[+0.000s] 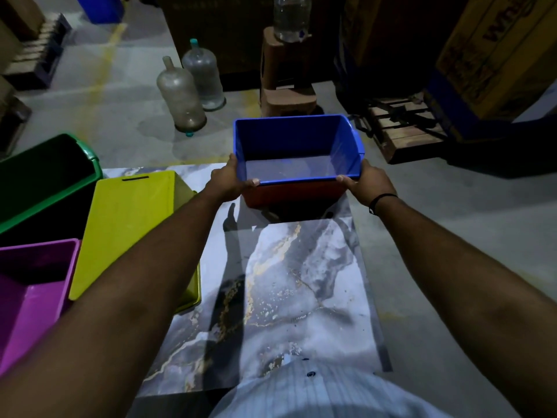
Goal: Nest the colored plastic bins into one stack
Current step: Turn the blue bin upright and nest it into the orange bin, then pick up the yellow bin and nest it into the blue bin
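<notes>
A blue bin (297, 138) sits inside a red bin (294, 196) at the far end of the marble-patterned table (289, 291); only the red bin's near wall shows below the blue rim. My left hand (230, 182) grips the blue bin's near left corner, and my right hand (366, 181) grips its near right corner. At the left lie a yellow-green bin (126, 230) turned bottom up, a green bin (48, 176) behind it, and a purple bin (33, 294) open side up at the near left.
Two large dusty water jugs (193, 89) stand on the concrete floor beyond the table. A brown stand with a bottle (286, 76) is behind the blue bin. A wooden pallet (404, 131) and cardboard cartons (494, 52) are at the far right.
</notes>
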Demonstrator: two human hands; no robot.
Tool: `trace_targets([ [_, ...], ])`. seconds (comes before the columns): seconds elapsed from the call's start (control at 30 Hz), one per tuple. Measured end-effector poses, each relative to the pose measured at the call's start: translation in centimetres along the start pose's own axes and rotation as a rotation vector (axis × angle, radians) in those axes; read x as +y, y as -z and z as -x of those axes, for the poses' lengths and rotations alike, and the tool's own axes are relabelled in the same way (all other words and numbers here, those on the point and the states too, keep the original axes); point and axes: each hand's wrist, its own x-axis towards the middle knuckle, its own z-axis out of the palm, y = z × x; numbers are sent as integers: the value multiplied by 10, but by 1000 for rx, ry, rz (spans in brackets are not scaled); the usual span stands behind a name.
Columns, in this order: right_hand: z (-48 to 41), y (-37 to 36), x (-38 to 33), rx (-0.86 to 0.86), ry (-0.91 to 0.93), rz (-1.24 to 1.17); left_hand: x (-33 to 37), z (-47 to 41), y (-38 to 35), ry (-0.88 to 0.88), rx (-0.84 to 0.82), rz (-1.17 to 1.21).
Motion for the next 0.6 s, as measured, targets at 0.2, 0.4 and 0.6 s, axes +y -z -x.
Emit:
trace_targets([
  [0.2,18,-3,-10,113,-21,171,14,40,-1,-69,228,-136],
  [0.4,64,-23,-50,324,278,185,-9,95,13,-209,616,-71],
  [0.6,92,-61,-119,271,505,159,-50,136,54,-146,778,-131],
])
